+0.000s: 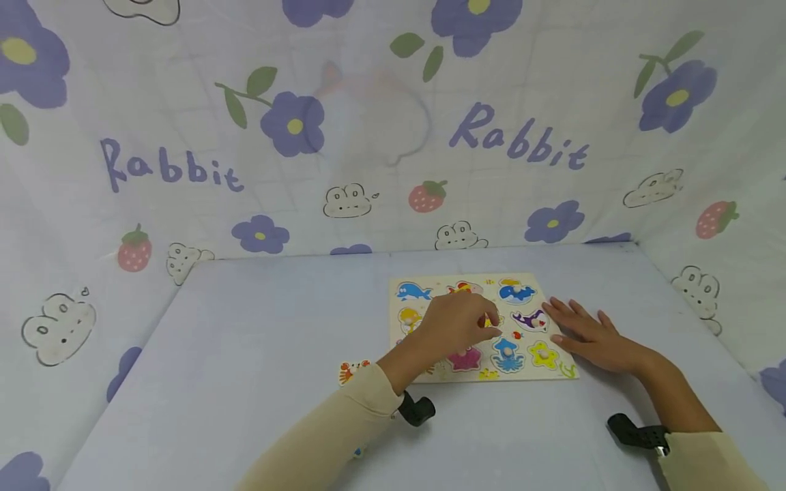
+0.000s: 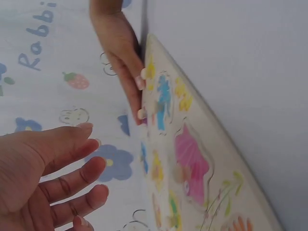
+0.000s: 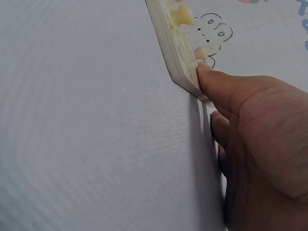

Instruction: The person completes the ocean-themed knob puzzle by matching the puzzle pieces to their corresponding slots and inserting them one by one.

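A flat wooden peg puzzle board (image 1: 534, 376) with colourful sea-animal pieces lies on the table. My left hand (image 1: 454, 320) hovers over its middle, fingers loosely bent and a gap between thumb and fingertips; the left wrist view shows nothing held. Close below it sit a magenta piece (image 1: 464, 360) and a blue octopus piece (image 1: 507, 357). At the board's right side rests my right hand (image 1: 589, 337), fingers stretched out, near the purple piece (image 1: 531, 320) and the yellow starfish piece (image 1: 543, 354). Its thumb (image 3: 219, 86) touches the board's edge. My left hand hides part of the board.
A red crab piece (image 1: 346, 372) lies on the table left of the board, partly behind my left sleeve. Another small piece (image 1: 359, 451) peeks out below that forearm. Behind the table hangs a white cloth (image 1: 368, 150) printed with flowers and rabbits.
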`<state>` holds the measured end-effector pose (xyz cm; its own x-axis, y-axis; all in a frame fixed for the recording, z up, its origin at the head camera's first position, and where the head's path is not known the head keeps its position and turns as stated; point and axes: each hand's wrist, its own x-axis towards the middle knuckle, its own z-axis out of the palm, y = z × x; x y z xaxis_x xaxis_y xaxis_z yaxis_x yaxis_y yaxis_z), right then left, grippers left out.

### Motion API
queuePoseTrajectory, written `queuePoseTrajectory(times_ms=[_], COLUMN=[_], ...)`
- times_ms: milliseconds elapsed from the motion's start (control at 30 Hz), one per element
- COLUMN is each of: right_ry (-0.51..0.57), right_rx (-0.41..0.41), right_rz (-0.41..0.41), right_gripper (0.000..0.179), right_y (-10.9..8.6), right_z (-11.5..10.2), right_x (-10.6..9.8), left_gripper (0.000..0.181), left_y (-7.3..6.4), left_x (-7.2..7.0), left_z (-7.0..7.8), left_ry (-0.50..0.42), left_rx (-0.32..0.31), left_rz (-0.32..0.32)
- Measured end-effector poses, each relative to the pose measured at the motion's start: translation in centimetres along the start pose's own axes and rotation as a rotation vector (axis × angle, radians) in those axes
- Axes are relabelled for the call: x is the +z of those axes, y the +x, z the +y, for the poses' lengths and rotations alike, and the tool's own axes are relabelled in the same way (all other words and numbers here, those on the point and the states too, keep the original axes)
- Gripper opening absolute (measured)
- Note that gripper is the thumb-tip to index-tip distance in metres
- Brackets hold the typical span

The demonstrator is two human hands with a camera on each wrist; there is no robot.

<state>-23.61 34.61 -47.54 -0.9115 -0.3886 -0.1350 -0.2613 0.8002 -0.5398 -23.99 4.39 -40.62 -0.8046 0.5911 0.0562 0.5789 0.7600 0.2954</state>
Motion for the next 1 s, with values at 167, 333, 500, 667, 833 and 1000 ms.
queuePoseTrajectory(times_ms=[167, 333, 500, 667, 833, 1000], right_ry=[0.011, 0.015, 0.013, 0.008, 0.012, 0.025], right_rx=[-0.01, -0.01, -0.007, -0.006, 0.0, -0.007], right_rz=[0.003, 0.006, 0.003, 0.006, 0.005, 0.006], right_gripper=[0.072, 0.072, 0.072, 0.072, 0.072, 0.072], right_y=[-0.1, -0.1, -0.1, 0.0, -0.1, -0.3], right_z=[-0.2, -0.3, -0.1, 0.0, -0.2, -0.2], right_x=[-0.1, -0.1, -0.1, 0.0, -0.1, -0.2], left_gripper=[0.021, 0.018, 0.017, 0.018, 0.016, 0.015], left_y=[-1.7, -3.7, -6.3, -9.3, -11.9, -14.1], left_x=[-1.7, -3.0, -3.6, -4.1, -4.5, -4.4], left_z=[-1.3, -3.1, -5.4, -7.7, -9.6, -11.1], left_ry=[-0.046, -0.062, -0.095, -0.13, -0.136, -0.153], left_rx=[-0.008, -0.023, -0.078, -0.174, -0.241, -0.286], left_rz=[0.032, 0.057, 0.075, 0.069, 0.094, 0.111])
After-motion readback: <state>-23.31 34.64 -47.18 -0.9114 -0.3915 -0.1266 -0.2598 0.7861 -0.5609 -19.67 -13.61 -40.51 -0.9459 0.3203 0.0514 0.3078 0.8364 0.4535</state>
